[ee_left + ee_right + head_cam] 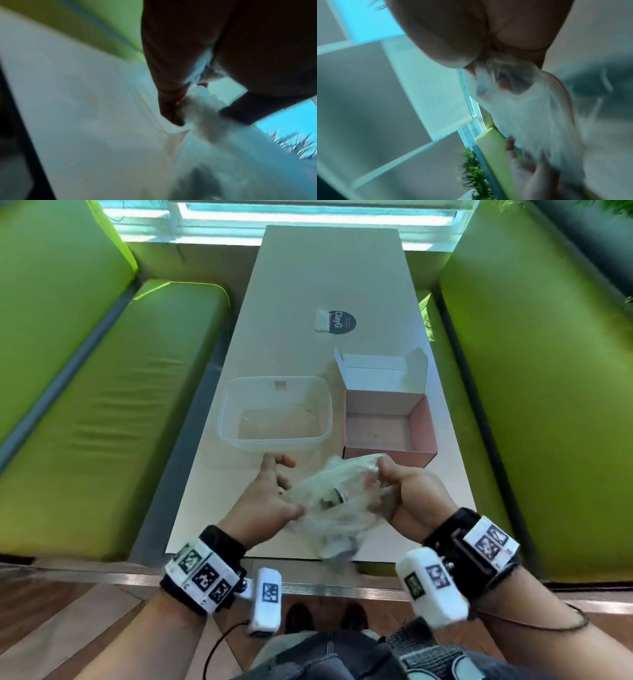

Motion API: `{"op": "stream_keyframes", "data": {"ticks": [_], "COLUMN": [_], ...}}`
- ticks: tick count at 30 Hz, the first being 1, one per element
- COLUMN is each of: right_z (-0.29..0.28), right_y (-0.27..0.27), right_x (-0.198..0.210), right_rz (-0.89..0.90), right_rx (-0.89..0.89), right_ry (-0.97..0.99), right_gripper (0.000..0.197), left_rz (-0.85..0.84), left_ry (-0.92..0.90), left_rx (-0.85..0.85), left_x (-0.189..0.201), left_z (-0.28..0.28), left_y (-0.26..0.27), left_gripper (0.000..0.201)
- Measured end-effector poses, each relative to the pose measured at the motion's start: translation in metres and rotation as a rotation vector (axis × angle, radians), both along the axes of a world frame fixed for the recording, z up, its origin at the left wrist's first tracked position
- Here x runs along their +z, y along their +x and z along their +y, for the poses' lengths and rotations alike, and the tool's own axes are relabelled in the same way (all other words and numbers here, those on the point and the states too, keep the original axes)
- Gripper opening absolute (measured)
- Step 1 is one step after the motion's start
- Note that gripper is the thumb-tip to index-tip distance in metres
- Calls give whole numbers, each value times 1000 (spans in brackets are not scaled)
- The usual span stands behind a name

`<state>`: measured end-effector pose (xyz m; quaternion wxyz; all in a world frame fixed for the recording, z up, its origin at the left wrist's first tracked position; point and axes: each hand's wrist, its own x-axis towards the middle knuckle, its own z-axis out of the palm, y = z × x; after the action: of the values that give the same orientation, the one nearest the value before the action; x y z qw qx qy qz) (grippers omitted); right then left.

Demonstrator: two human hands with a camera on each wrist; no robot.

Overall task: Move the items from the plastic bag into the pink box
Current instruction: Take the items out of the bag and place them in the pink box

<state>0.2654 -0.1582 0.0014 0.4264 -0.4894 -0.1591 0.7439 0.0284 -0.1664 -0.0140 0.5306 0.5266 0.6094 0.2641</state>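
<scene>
**Holding the plastic bag above the near end of the table**

Holding the crumpled plastic bag (337, 501) between them, both hands are above the near end of the table (298, 302). The right hand (416, 491) has its fingers curled around the upper right part of the bag and grips it firmly. The left hand (270, 494) touches the bag on its left side; the thumb lies on the plastic, and the other fingers are spread and only a little bent. Whether they pinch the film I cannot tell, because the left wrist view is blurred. Inside the bag a small round item with a dark rim (339, 496) shows through the plastic, and more content hangs in the lowest part.

The pink box (423, 436) stands open on the table just beyond the right hand, with its white lid flap upright behind. A clear plastic container (226, 412) stands beside it, on the left. Farther away lies a dark round sticker (342, 322).
</scene>
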Motion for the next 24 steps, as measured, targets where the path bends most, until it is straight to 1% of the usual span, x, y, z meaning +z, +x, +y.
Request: {"op": "stream_keyframes", "data": {"ticks": [1, 2, 3, 4, 5, 6, 7, 8, 9, 10, 11, 12, 13, 14, 15, 17, 18, 19, 20, 22, 23, 24], "right_z": [0, 0, 0, -1, -2, -3, -3, -4, -5, -5, -4, -3, -1, 1, 2, 4, 3, 1, -3, -12, -16, -18], "right_y": [0, 0, 0, 0, 1, 2, 3, 3, 2, 2, 1, 1, 1, 1, -1, -3, -2, -2, 0, 2, 2, 1], "right_x": [1, 3, 2, 0, -3, -7, -12, -19, -25, -31, -33, -34, -35, -34, -31, -26, -25, -20, -16, -2, 1, 2], "right_rz": [105, 148, 145, 117, 71, 15, -30, -72, -97, -99, -82, -51, -17, 30, 84, 126, 114, 50, -80, -503, -713, -901], "right_rx": [-26, -28, -13, 3, 14, 18, 14, 9, 13, 17, 31, 41, 39, 30, 14, -21, -26, -1, 70, 345, 486, 555], "right_ry": [-58, -81, -86, -84, -87, -105, -127, -154, -178, -206, -230, -239, -254, -258, -245, -209, -177, -111, 4, 293, 407, 498], "right_gripper": [33, 33, 33, 31, 30, 29, 26, 23, 22, 20, 17, 26, 50, 64, 69, 61, 59, 57, 53, 44, 42, 41], "left_rz": [226, 354, 383, 291, 66, -229, -521, -751, -897, -971, -1002, -1006, -1022, -1044, -1065, -1041, -988, -920, -844, -683, -628, -590], "left_ry": [112, 189, 211, 156, 34, -132, -291, -426, -527, -591, -630, -659, -677, -684, -678, -659, -629, -582, -509, -378, -343, -325], "left_rx": [59, 130, 178, 221, 288, 357, 419, 476, 498, 481, 447, 412, 376, 343, 320, 267, 242, 242, 264, 312, 305, 274], "left_x": [-4, -8, -13, -18, -21, -20, -18, -14, -10, -6, -3, 2, 6, 9, 11, 14, 15, 13, 8, 3, 2, 2], "left_z": [2, 3, 4, 5, 5, 4, 2, 2, 1, 0, -2, -4, -7, -10, -12, -13, -12, -9, -5, 1, 4, 5], "left_y": [-2, -2, -3, -4, -5, -2, -1, 0, 0, 0, 3, 7, 10, 12, 13, 12, 10, 8, 4, 0, 0, 0], "left_gripper": [51, 38, 26, 17, 12, 11, 15, 19, 21, 24, 27, 30, 33, 37, 42, 45, 42, 35, 28, 28, 31, 34]}}
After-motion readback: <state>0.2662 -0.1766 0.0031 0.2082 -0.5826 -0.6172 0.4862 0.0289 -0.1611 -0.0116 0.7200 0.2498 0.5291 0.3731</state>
